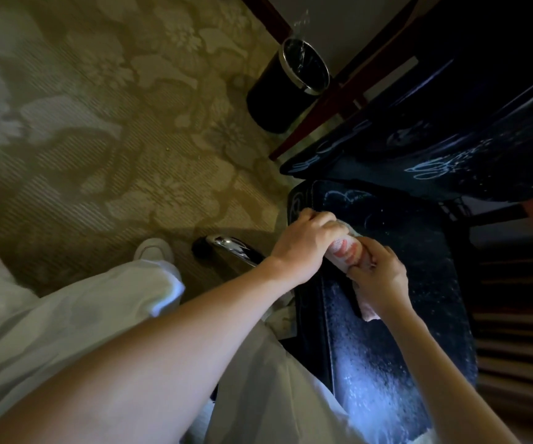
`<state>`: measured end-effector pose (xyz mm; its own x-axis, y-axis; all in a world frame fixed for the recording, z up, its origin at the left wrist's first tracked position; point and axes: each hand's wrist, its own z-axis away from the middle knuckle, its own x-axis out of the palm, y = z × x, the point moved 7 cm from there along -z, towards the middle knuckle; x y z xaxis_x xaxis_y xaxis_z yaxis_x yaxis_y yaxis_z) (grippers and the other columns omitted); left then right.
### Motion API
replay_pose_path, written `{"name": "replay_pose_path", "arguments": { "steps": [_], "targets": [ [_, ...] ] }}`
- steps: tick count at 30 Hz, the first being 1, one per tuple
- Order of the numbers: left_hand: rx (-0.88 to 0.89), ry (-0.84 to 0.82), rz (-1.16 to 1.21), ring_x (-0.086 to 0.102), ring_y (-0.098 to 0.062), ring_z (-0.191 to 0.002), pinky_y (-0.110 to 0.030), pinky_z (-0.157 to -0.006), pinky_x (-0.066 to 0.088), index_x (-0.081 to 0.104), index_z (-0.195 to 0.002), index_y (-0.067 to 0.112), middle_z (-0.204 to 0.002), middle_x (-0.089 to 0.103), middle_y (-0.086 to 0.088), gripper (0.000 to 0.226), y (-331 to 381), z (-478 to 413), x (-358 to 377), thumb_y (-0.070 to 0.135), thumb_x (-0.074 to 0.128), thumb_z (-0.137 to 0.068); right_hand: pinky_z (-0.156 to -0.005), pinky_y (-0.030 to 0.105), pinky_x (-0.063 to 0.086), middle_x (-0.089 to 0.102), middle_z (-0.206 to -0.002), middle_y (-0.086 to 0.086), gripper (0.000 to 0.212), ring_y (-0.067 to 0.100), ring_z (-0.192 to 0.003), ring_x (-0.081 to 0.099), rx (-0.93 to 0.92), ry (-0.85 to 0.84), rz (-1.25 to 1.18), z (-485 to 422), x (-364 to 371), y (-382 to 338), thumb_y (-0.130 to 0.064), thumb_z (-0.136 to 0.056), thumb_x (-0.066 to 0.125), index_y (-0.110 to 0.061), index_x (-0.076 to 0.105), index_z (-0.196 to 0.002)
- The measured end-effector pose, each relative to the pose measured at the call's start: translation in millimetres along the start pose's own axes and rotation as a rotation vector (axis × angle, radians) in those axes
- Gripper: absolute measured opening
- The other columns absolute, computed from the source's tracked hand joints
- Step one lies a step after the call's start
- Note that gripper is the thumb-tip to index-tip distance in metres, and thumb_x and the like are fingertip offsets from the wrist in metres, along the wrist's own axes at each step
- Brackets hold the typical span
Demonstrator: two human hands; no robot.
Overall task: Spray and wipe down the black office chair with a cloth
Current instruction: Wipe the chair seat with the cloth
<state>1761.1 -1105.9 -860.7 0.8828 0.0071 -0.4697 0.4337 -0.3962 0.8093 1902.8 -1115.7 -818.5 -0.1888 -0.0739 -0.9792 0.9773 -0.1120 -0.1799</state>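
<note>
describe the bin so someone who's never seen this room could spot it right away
Look past the black chair to the far side of the flowered carpet, where a reddish wooden leg slants down. The bin stands on the carpet just left of that leg. It is the only round thing there: a black cylinder with a shiny silver rim.

Black chair (396,251), floral beige carpet (114,123)
</note>
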Motion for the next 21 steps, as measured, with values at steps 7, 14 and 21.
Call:
{"name": "replay_pose_path", "arguments": {
  "steps": [7,14,21],
  "targets": [
    [-0.148,0.206,0.024,0.054,-0.039,-0.104,-0.047,-0.086,0.050,0.061,-0.124,0.009,-0.119,0.059,-0.017,0.051,-48,-43,-37,-0.009,0.056,-0.076,-0.083,0.041,0.047,0.059,-0.114,0.010,0.052,0.035,-0.096,0.056,-0.254,0.153,0.093,-61,-21,-72,-0.009,-0.075,0.060,-0.027,0.059,-0.123],
    [-0.476,0.236,0.373,0.057,-0.017,-0.106,-0.032,-0.089,0.051,0.059,-0.116,0.017,-0.115,0.059,-0.002,0.043,-91,-28,-8,-0.008,0.052,-0.082,-0.093,0.030,0.040,0.051,-0.133,0.004,0.055,0.026,-0.116,0.050,-0.328,-0.130,0.175,-87,13,-86,-0.011,-0.084,0.055,-0.032,0.051,-0.134],
    [-0.467,0.242,0.443,0.058,-0.019,-0.100,-0.037,-0.086,0.053,0.058,-0.111,0.016,-0.109,0.059,-0.007,0.036,-80,0,2,-0.004,0.056,-0.082,-0.095,0.030,0.040,0.052,-0.135,0.002,0.054,0.027,-0.118,0.051,-0.384,-0.125,0.138,-63,11,-72,-0.009,-0.081,0.060,-0.030,0.055,-0.130]
  ]
}}
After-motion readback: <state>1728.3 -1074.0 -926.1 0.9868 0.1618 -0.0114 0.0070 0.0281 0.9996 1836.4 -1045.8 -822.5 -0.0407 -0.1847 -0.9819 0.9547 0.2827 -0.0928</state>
